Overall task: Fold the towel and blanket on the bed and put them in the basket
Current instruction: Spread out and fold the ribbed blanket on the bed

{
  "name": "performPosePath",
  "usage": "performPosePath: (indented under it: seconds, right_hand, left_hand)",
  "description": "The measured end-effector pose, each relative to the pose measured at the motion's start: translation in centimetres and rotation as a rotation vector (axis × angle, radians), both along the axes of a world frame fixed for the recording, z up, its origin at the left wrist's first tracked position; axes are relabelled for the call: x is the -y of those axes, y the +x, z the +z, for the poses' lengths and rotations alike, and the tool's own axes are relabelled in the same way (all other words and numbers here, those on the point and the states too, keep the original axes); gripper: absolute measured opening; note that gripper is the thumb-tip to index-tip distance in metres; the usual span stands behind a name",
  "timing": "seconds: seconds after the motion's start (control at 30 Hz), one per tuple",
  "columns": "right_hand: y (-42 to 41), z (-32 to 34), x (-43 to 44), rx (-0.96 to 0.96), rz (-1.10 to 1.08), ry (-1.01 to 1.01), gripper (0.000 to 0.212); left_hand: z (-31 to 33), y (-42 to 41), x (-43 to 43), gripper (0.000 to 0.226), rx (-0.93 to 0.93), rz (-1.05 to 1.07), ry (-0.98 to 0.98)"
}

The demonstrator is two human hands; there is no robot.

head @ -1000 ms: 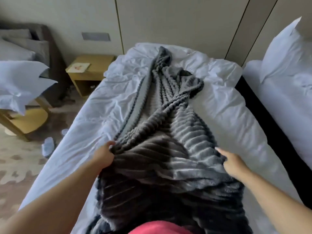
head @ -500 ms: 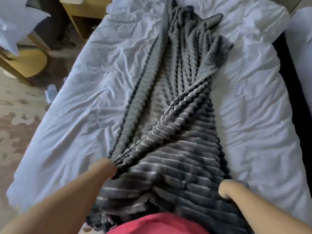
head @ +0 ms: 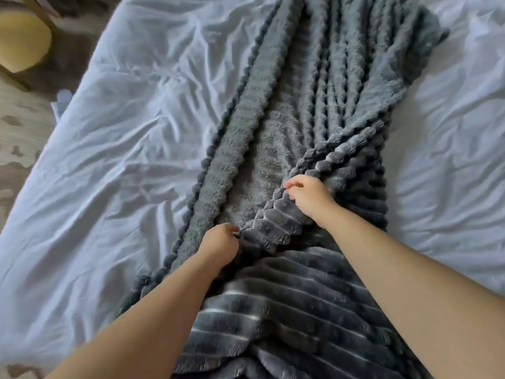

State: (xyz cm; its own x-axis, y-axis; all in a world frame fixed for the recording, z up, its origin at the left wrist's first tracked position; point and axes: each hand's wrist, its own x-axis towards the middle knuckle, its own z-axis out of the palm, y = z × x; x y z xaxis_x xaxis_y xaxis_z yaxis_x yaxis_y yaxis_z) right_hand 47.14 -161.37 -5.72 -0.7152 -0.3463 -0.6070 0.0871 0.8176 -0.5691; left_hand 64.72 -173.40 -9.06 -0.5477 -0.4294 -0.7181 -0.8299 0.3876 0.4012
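White, creased sheets of the bed (head: 123, 160) fill most of the view. A patterned carpet (head: 16, 138) and the yellow seat of a chair (head: 19, 39) show at the left edge.

Down the middle of the bed lies the grey ribbed blanket (head: 314, 119). It is bunched into long lengthwise pleats at the far end, and its near end spreads toward the person. It is not yet folded: one flap crosses diagonally over the rest.

A second ago the hands held the blanket's outer sides, one on each. Both have since come inward onto that diagonal scalloped edge. The left hand (head: 220, 243) grips its lower end with fingers curled into the pile. The right hand (head: 308, 196) sits higher along the same edge, its fingers (head: 291, 184) bent over the ridge and pinching it.

I take this shift to mean the person is about to draw the flap open or straighten it to get a flat sheet before folding, so the task is at an early stage.

No basket is in view, so I cannot tell what it holds. The towel is not in view either.
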Motion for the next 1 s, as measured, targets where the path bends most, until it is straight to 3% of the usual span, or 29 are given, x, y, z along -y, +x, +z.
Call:
performPosePath:
  seconds: [0.07, 0.2, 0.33, 0.47, 0.57, 0.67, 0.73, 0.87, 0.93, 1.0]
  right_hand:
    - [-1.0, -2.4, 1.7, 0.099, -0.016, 0.009, 0.024]
    - [-1.8, -5.9, 2.0, 0.322, -0.163, 0.305, 0.038]
    - [-3.3, -8.0, 1.7, 0.215, -0.247, 0.403, 0.035]
    - [-4.5, -6.8, 4.5, -0.077, -0.412, 0.169, 0.023]
    - [-5.2, -3.9, 9.4, -0.073, -0.514, -0.189, 0.021]
    - [-6.0, -1.4, 15.7, -0.029, -0.369, -0.355, 0.025]
    - [-6.1, -1.3, 18.8, -0.003, -0.148, -0.387, 0.022]
    - [-5.8, -3.7, 19.1, 0.020, 0.409, -0.050, 0.039]
    - [-6.6, -4.4, 16.6, -0.143, 0.329, -0.062, 0.032]
    - [-8.1, -4.7, 12.3, -0.362, -0.011, -0.123, 0.027]
  left_hand:
    - [-1.7, -0.9, 0.1, 0.040, 0.040, -0.022, 0.045]
    - [-3.8, -0.8, 0.0, 0.056, 0.181, -0.100, 0.159]
    - [-4.2, -1.4, -0.4, 0.018, 0.046, -0.175, 0.285]
    - [-3.1, -1.8, 1.3, 0.023, -0.175, 0.170, 0.331]
    - [-2.1, -2.0, 4.1, 0.017, -0.303, 0.433, 0.234]
    - [-1.9, -2.2, 7.3, 0.025, -0.388, 0.713, -0.029]
    - [-2.6, -2.3, 9.5, 0.027, -0.334, 0.794, -0.167]
    - [-5.6, -2.7, 12.3, 0.021, -0.023, 0.634, -0.098]
    - [-6.1, -3.7, 13.2, 0.020, -0.091, 0.624, 0.001]
    - [-6.1, -5.2, 14.0, 0.023, -0.192, 0.615, 0.048]
